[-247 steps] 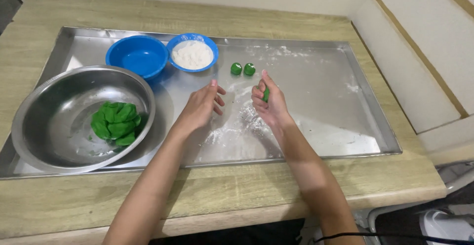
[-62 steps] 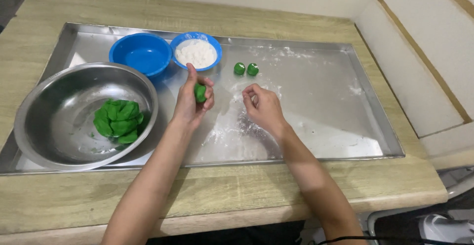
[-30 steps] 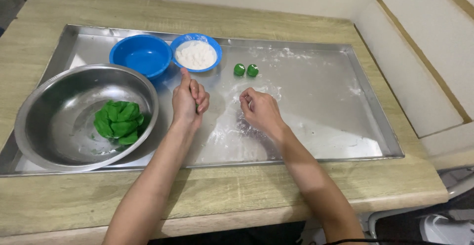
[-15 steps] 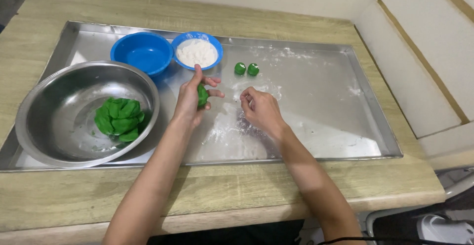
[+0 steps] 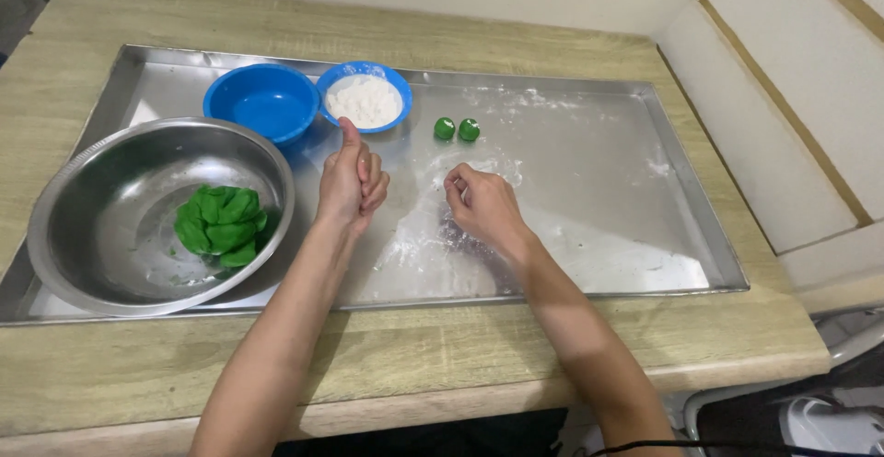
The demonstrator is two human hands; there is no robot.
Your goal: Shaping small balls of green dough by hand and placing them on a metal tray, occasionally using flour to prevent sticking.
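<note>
My left hand (image 5: 352,185) is closed in a fist with the thumb up, above the steel tray (image 5: 608,227) just below the flour bowl (image 5: 365,100). The green dough piece it held a moment ago is hidden inside the fist. My right hand (image 5: 483,207) rests with curled fingers on a floured patch (image 5: 419,245) of the tray, and I see nothing in it. Two small green dough balls (image 5: 457,129) sit side by side on the tray, beyond my right hand.
A large steel bowl (image 5: 64,199) at the tray's left end holds a lump of green dough (image 5: 221,227). A blue bowl (image 5: 262,100) stands behind it, next to the flour bowl. The tray lies on a wooden counter (image 5: 414,347); a pale wall panel rises at right.
My left hand has closed over the green dough piece, which showed between its fingers half a second ago. My right hand has stayed on the floured patch.
</note>
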